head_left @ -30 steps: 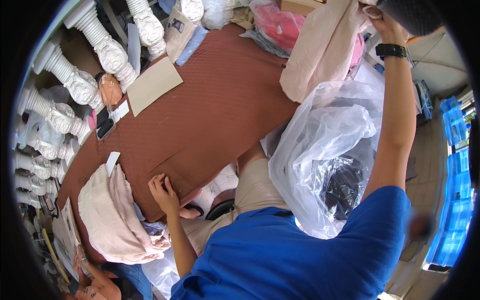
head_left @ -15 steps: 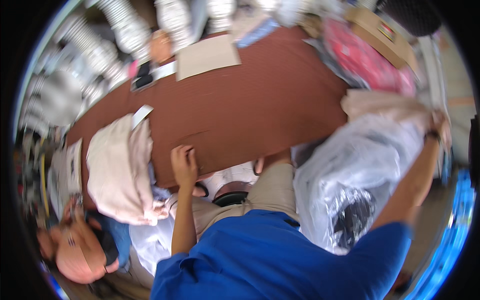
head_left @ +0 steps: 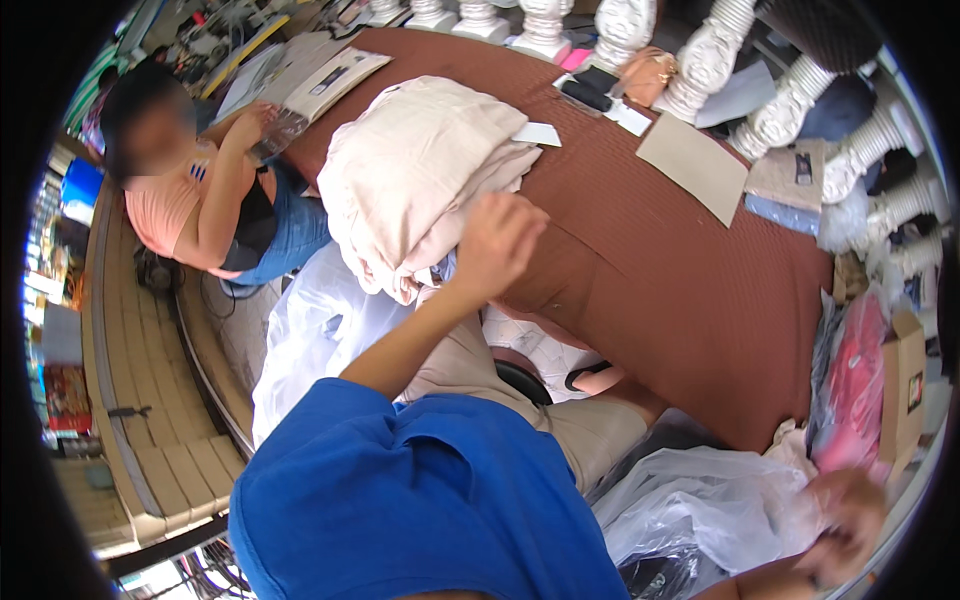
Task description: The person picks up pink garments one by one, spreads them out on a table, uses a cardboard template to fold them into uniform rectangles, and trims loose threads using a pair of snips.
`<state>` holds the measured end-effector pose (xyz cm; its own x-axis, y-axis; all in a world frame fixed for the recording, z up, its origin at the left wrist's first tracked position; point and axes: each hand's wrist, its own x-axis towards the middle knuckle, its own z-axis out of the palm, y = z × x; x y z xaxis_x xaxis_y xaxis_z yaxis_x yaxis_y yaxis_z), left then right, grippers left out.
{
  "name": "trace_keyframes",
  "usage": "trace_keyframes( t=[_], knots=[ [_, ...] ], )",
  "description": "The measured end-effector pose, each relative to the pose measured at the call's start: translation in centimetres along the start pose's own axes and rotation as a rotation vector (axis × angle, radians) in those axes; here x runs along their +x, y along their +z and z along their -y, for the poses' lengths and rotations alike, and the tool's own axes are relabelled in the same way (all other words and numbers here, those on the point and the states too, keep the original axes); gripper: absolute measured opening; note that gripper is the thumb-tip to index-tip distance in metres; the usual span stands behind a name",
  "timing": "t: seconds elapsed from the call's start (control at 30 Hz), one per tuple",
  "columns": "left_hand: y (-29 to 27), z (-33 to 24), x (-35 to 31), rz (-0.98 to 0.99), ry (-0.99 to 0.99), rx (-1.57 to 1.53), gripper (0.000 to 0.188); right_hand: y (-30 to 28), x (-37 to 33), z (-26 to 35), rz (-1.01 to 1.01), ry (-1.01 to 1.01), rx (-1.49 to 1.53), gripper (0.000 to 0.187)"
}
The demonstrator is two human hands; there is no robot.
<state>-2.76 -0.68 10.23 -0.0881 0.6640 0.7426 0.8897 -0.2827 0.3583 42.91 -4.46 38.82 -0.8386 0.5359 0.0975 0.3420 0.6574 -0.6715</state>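
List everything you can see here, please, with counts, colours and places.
Cloth-covered table: one, brown, centre.
Soft folded-fabric pile: one, pale beige, table's left part.
Small rectangular cards: two, white, at the pile and near the sheet.
Flat rectangular sheet: one, beige, table's far side.
Carved balusters: several, white, beyond the table.
Translucent plastic bags: two, whitish, either side of the lap.
Plastic-wrapped bundle: one, pinkish red, right.
Cardboard box: one, tan, right edge.
Seated co-worker: one, peach top, left.
Smaller items: many, mixed colours, around the edges.
Short-sleeved shirt: one, blue, bottom.
Left hand: one, bare, near the pile.
Right hand: one, bare, blurred, lower right.
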Motion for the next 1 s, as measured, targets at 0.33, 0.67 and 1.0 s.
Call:
trace_keyframes(
  t=[0.33,0.67,1.0],
  knots=[
    [-5.5,9.2,0.4,-0.017,-0.291,0.225,0.017,6.5,9.1,6.3,0.368,-1.12,0.517,0.047],
    [-9.6,14.9,11.7,-0.344,-0.775,-0.843,0.018,8.9,10.6,5.5,0.574,-1.03,0.537,0.047],
    [-9.3,9.1,24.8,-0.395,-0.187,-0.628,0.02,11.5,21.4,-4.7,-0.12,-0.044,0.513,0.043]
  ],
)
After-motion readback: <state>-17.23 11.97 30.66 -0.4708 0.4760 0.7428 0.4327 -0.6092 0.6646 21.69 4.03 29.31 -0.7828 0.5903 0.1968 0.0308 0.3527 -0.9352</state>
